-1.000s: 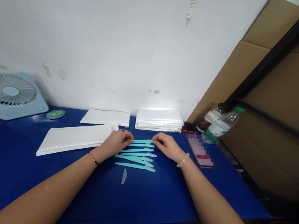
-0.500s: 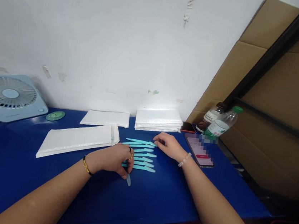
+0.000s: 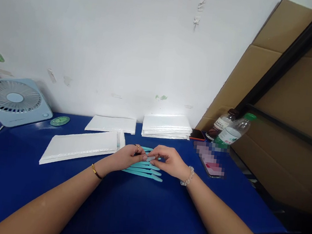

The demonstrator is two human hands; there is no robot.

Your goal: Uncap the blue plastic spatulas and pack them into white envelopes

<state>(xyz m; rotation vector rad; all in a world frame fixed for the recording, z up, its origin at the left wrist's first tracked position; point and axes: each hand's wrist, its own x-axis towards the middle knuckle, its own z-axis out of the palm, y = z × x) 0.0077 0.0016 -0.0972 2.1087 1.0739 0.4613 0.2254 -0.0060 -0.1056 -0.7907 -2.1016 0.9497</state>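
Observation:
Several turquoise eyebrow razors (image 3: pixel 141 174) lie side by side on the blue table, their tips pointing right. Over the upper ones my two hands meet. Between the fingertips is a small translucent blade cap (image 3: pixel 150 159). My left hand (image 3: pixel 129 156) pinches the cap from the left with thumb and forefinger. From the right, my right hand (image 3: pixel 170 161) closes its thumb and fingers around the cap's other end; whether a razor is also in that grip is hidden. The hands cover the middle of the upper razors.
A padded white envelope (image 3: pixel 81 144) lies left of the razors, its mouth facing them. Behind are another white envelope (image 3: pixel 111 124) and a stack of envelopes (image 3: pixel 167 125). A fan (image 3: pixel 14 97) stands left; a phone (image 3: pixel 210 160) and two bottles (image 3: pixel 231 135) are right.
My left hand has lifted the translucent cap from the near side of the razors up over them. My right hand has moved left and nearer to meet it at the cap.

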